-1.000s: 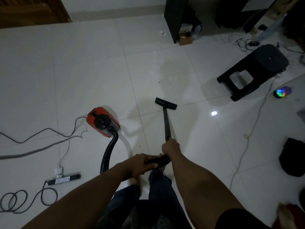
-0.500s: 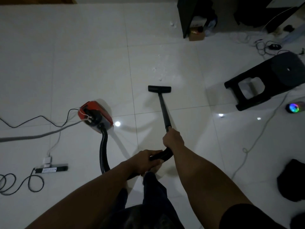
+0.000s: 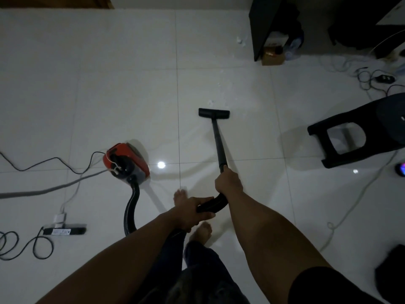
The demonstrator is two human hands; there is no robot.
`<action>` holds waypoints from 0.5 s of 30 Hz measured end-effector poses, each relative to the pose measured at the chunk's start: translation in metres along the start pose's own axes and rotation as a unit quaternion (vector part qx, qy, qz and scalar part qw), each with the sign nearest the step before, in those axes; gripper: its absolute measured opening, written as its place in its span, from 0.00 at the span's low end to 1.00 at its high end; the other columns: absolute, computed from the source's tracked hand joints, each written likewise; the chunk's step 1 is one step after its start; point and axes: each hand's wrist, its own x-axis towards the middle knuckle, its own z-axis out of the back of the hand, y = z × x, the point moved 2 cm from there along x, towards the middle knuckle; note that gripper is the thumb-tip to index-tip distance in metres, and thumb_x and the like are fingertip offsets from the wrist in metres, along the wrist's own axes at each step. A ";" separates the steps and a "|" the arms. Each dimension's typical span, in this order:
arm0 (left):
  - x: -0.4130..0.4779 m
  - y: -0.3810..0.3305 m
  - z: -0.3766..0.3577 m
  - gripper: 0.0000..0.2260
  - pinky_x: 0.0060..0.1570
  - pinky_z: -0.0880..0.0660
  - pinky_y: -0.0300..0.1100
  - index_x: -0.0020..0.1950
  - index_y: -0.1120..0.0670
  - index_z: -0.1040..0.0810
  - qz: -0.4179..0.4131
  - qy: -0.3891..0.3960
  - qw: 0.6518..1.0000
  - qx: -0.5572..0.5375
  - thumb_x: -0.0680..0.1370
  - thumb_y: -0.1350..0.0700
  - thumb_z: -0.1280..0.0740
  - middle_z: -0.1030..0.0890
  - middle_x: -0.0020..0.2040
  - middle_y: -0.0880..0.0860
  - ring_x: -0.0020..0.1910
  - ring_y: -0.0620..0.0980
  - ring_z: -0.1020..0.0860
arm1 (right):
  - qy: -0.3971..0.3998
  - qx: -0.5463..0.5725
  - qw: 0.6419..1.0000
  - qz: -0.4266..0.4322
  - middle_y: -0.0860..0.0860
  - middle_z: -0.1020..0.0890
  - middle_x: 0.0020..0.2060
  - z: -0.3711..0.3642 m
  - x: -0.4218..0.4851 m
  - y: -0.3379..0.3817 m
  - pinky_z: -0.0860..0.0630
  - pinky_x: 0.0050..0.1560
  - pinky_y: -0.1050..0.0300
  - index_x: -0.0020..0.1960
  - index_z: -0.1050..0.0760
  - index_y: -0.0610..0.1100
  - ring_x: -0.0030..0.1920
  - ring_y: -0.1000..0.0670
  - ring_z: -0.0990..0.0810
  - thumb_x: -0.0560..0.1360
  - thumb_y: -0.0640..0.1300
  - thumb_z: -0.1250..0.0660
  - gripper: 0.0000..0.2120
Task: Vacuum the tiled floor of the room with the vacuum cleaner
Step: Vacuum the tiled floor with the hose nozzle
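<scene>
A red and black canister vacuum cleaner (image 3: 126, 163) sits on the white tiled floor (image 3: 122, 102) to my left. Its black hose (image 3: 131, 210) curves back toward me. My left hand (image 3: 192, 212) grips the curved hose handle. My right hand (image 3: 228, 182) grips the lower end of the black wand (image 3: 218, 143). The flat black floor nozzle (image 3: 214, 113) rests on the tiles ahead of me. Small white crumbs (image 3: 210, 102) lie just beyond the nozzle.
A black stool (image 3: 350, 132) lies tipped over at right. A power strip (image 3: 64, 231) and loose cables (image 3: 26, 244) lie at left. A white cord (image 3: 350, 207) crosses the floor at right. A dark cabinet (image 3: 266, 25) with a small box (image 3: 272, 55) stands at the back.
The nozzle has been pushed forward over the tiles toward the crumbs. I have stepped forward, so the canister and the stool now sit nearer to me.
</scene>
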 end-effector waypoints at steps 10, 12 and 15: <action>0.064 -0.031 0.114 0.29 0.71 0.34 0.53 0.78 0.40 0.38 -0.018 0.006 0.999 0.038 0.79 0.37 0.36 0.20 0.60 0.54 0.61 0.53 0.23 | 0.000 0.026 0.999 -0.020 0.44 0.23 0.59 0.057 0.077 0.083 0.25 0.42 0.53 0.78 0.41 0.50 0.49 0.44 0.22 0.78 0.40 0.41 0.29; 0.076 -0.035 0.138 0.30 0.59 0.25 0.43 0.79 0.42 0.37 -0.023 0.010 1.000 0.010 0.79 0.39 0.34 0.19 0.60 0.49 0.52 0.49 0.18 | -0.006 0.035 0.999 -0.026 0.44 0.23 0.59 0.064 0.095 0.099 0.26 0.41 0.53 0.77 0.41 0.49 0.46 0.46 0.24 0.78 0.40 0.41 0.29; 0.088 -0.042 0.165 0.30 0.41 0.26 0.31 0.79 0.43 0.38 -0.034 0.009 0.999 -0.005 0.79 0.42 0.32 0.19 0.57 0.47 0.41 0.40 0.19 | -0.012 0.041 0.999 -0.031 0.44 0.22 0.59 0.075 0.111 0.119 0.27 0.41 0.54 0.78 0.41 0.49 0.45 0.46 0.26 0.78 0.40 0.40 0.29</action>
